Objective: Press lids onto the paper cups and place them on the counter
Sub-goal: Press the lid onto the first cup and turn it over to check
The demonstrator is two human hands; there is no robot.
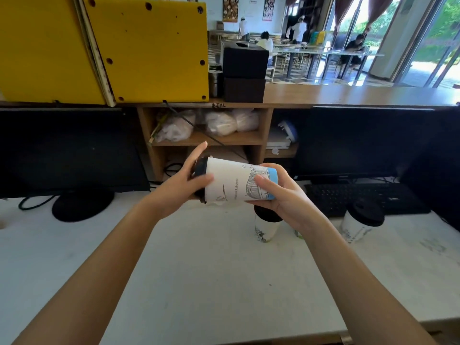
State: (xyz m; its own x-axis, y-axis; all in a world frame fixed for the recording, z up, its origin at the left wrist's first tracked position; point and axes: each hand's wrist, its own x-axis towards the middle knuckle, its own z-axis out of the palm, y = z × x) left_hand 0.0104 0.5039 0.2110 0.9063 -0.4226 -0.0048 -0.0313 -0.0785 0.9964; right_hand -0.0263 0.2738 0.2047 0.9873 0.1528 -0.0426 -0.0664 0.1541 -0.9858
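I hold a white paper cup (pixel 231 181) with a blue line drawing sideways above the white counter (pixel 211 270). A black lid (pixel 200 168) sits on its left end. My left hand (pixel 184 180) presses against that lid, thumb across the cup's rim and fingers spread upward. My right hand (pixel 278 192) grips the cup's blue-banded base. Two more lidded cups stand upright on the counter: one (pixel 266 225) just below my right hand, partly hidden by it, and another (pixel 361 224) farther right.
A dark monitor (pixel 67 153) on a round stand is at the left, another monitor (pixel 353 143) and a black keyboard (pixel 358 197) at the right. Behind is a wooden shelf (pixel 209 140) with white bags, and a yellow box (pixel 146 48) on top.
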